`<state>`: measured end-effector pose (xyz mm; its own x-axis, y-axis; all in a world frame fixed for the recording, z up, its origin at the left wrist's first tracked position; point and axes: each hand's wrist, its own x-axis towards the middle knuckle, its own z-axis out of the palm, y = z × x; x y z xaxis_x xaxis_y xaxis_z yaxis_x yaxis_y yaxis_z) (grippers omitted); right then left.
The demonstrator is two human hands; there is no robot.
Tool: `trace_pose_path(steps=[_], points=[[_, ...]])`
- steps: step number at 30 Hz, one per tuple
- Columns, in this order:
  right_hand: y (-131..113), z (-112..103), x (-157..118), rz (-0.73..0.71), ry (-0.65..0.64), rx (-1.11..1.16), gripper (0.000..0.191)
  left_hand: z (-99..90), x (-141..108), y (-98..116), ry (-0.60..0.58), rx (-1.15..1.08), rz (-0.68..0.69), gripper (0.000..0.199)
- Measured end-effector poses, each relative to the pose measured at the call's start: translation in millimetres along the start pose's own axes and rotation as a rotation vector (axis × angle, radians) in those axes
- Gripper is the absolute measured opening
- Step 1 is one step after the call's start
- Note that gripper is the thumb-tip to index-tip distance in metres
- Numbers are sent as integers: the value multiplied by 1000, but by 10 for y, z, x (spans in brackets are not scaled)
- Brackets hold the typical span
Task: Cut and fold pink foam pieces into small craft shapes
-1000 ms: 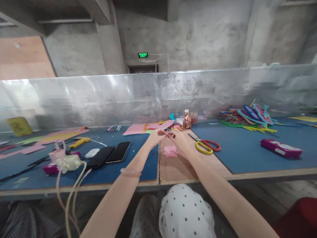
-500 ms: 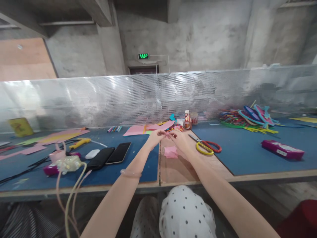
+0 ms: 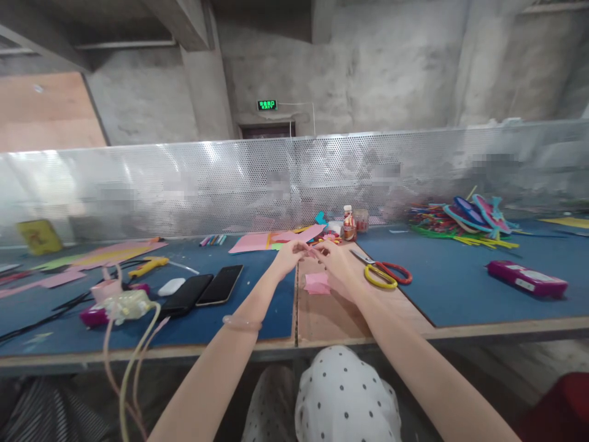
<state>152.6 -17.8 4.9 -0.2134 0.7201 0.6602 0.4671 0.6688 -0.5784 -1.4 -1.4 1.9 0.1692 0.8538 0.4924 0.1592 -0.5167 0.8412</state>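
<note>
Left hand (image 3: 289, 255) and right hand (image 3: 332, 255) met in front of the person, fingers bent, tips almost together and pinched on a small pink piece (image 3: 312, 250) between them. Thumbs and forefingers closed in from either side; the remaining fingers curled loosely. The piece sat right at the fingertips, mostly covered; it looked like paper, though too small and blurred to be sure, and its long axis and pointing could not be told. Nearer the body than the fingers, a few pink paper scraps (image 3: 317, 283) lay flat and overlapping on a wooden board (image 3: 329, 322). Right of the fingers, scissors (image 3: 380, 274) lay slantwise, blades toward the right hand, yellow and red handles away from it. Beyond the fingers, slightly right, a bottle (image 3: 348, 224) stood upright; beyond and to their left, pink paper sheets (image 3: 251, 242) lay flat. Left of the fingers, nearer the body, a black phone (image 3: 221, 285) rested, its long side slanting away and rightward.
</note>
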Motion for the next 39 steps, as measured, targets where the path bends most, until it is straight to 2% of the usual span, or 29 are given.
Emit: trace_pose_path(steps=[15,23,30,39], points=[[33,11,13,5,-9,30,17,-34,36,-54,-19,114,62,12],[67,17,20,-34,-5,18,12,-29,46,-86,-48,98,105,11],[62,6,23,-25,-46,17,12,-29,65,-157,-55,112,96,9],[-2,-20,-2,11,-70,8,18,-26,47,-129,-68,104,68,9]])
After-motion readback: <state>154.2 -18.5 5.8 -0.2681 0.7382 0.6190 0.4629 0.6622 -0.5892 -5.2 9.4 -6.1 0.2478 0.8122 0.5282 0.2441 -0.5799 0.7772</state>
